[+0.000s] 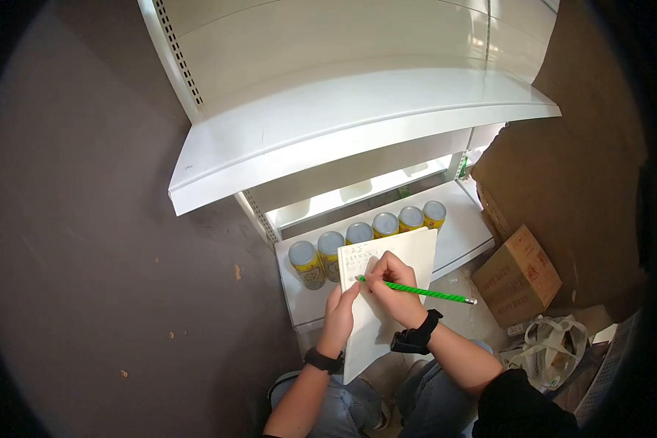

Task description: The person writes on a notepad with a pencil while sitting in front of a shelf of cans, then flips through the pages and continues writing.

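Pencil (434,293) pinched by right hand (399,301) over notepad (365,336).
Notepad's left edge gripped by left hand (338,312); cans (358,233) beyond notepad partly blocked; carton (517,283) seen to its right.

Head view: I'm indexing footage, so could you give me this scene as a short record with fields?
Left hand: holds the pad by its left edge
Right hand: grips the green pencil, its tip at the page, eraser end pointing right
Writing: near the pad's top, too small to read
Cans: six visible, yellow with grey tops, in a row on the lower shelf
Right side: cardboard box, with a bag nearer the person
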The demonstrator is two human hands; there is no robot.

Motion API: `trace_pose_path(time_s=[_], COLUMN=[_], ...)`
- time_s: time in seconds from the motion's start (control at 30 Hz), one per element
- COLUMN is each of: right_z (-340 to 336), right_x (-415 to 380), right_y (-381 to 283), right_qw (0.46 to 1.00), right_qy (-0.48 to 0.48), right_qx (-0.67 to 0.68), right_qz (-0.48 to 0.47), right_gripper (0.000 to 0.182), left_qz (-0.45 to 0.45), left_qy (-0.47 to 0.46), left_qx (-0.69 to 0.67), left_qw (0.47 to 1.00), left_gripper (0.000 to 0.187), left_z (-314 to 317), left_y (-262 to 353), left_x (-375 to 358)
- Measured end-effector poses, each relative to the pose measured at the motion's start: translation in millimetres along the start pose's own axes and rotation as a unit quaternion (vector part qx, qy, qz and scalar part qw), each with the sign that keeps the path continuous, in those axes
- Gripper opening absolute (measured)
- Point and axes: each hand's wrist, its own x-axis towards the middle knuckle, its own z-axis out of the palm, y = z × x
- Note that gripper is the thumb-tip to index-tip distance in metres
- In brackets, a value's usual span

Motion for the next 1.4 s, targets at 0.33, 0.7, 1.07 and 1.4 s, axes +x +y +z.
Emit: trace_pose_path(time_s=[0.33,0.7,1.07,1.4], right_z=[0.0,-0.4,0.2,0.8], right_x=[0.7,0.6,1.5,0.5], right_y=[1.8,-1.0,2.6,1.9], right_qw=[0.999,0.999,0.999,0.999], right_qy=[-0.010,-0.011,0.011,0.009], right_qx=[-0.040,-0.034,-0.030,-0.047], right_qz=[-0.002,0.002,-0.006,-0.007], right_gripper=[0.015,0.016,0.015,0.015], left_qz=[0.016,0.023,0.011,0.015], left_qy=[-0.005,0.002,0.007,0.007], left_qx=[0.013,0.001,0.008,-0.001], left_qw=[1.000,1.000,1.000,1.000], left_gripper=[0.030,0.029,0.029,0.029], left_z=[-3.0,-0.3,-1.1,-2.3], left_y=[-1.4,-0.7,-0.6,-2.2], left_x=[1.6,0.4,0.6,1.2])
